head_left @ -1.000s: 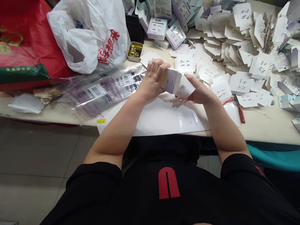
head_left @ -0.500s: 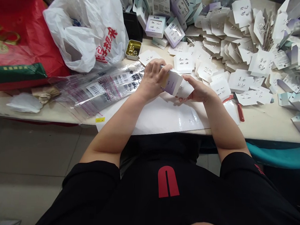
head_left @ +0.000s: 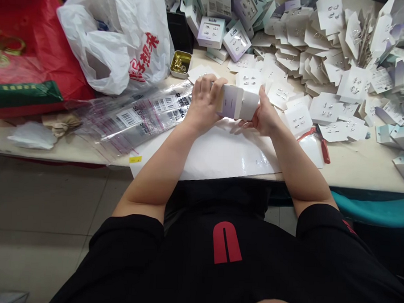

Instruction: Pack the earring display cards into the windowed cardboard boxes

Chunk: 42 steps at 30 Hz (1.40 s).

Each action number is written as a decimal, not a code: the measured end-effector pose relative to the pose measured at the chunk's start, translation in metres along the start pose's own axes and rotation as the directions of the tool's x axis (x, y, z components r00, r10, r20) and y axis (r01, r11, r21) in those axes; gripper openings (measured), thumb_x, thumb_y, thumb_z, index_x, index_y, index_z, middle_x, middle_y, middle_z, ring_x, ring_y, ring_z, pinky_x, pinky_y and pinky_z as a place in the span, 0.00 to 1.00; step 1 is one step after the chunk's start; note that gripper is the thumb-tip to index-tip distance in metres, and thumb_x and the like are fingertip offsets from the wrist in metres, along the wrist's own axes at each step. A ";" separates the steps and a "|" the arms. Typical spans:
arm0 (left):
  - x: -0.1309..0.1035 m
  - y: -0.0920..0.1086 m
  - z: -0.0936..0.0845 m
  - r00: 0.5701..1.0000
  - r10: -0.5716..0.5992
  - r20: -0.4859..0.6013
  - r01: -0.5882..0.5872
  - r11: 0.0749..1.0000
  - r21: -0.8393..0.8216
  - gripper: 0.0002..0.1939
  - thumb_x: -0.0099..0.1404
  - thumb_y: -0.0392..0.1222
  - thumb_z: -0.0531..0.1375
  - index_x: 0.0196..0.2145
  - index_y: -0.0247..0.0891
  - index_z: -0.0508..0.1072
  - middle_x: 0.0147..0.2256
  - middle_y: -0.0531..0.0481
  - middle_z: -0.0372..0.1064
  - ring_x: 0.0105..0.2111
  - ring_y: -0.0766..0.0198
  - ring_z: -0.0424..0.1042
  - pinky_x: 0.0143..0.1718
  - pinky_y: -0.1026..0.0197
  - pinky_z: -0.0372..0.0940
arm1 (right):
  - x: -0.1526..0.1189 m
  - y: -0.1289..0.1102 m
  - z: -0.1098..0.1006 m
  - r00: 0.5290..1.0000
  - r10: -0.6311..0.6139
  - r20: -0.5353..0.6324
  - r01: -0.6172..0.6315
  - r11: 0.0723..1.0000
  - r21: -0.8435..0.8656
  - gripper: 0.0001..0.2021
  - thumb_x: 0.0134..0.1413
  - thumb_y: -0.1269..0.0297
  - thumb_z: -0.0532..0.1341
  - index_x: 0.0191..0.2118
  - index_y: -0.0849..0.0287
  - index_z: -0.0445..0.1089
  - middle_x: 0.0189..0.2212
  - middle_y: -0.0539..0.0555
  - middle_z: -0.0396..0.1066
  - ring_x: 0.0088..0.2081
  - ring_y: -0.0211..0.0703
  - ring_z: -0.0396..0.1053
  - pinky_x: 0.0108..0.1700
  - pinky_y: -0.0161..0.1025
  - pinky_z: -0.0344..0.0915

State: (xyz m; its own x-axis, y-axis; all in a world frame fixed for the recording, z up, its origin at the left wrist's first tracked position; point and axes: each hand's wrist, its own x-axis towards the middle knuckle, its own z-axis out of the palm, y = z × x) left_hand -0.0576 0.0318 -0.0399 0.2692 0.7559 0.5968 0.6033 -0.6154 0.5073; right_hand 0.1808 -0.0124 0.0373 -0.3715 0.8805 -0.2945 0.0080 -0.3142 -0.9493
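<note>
Over the paper (head_left: 222, 157), the left hand (head_left: 204, 101) grips the box (head_left: 229, 102) and the right hand (head_left: 267, 114) pinches the card (head_left: 250, 104) at its end, now straighter than before, so they seem better lined up.

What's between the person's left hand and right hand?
In the head view, a small lilac box, gripped by the left hand, and a white card at its end, held by the right hand, lie between them.
</note>
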 end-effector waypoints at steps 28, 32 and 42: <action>-0.002 0.037 -0.007 0.991 -0.126 -0.052 0.123 0.991 -0.056 0.56 0.51 0.85 0.70 0.66 0.49 0.63 0.62 0.37 0.61 0.65 0.32 0.59 0.68 0.29 0.56 | -0.005 0.001 0.014 0.884 -0.458 -0.094 0.401 0.846 -0.351 0.30 0.53 0.27 0.71 0.30 0.53 0.75 0.29 0.50 0.71 0.35 0.42 0.69 0.45 0.42 0.71; -0.004 0.044 -0.005 0.990 -0.138 -0.034 0.136 0.989 -0.057 0.56 0.53 0.80 0.73 0.68 0.51 0.61 0.62 0.38 0.61 0.64 0.35 0.59 0.68 0.28 0.60 | -0.008 -0.005 0.008 0.884 -0.458 -0.097 0.408 0.855 -0.319 0.31 0.54 0.26 0.70 0.32 0.53 0.76 0.31 0.50 0.71 0.38 0.42 0.70 0.46 0.42 0.72; -0.006 0.053 -0.010 0.998 -0.052 0.037 0.055 0.994 -0.090 0.57 0.51 0.78 0.75 0.68 0.55 0.59 0.62 0.38 0.61 0.63 0.35 0.63 0.68 0.31 0.61 | -0.010 -0.002 0.018 0.899 -0.437 -0.009 0.411 0.852 -0.325 0.30 0.54 0.27 0.71 0.36 0.51 0.72 0.34 0.50 0.70 0.37 0.43 0.66 0.45 0.43 0.69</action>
State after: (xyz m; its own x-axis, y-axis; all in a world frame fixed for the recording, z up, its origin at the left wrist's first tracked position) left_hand -0.0347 -0.0077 -0.0108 0.2652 0.7946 0.5461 0.5471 -0.5904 0.5934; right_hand 0.1682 -0.0272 0.0438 -0.3295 0.9323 0.1495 0.1555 0.2098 -0.9653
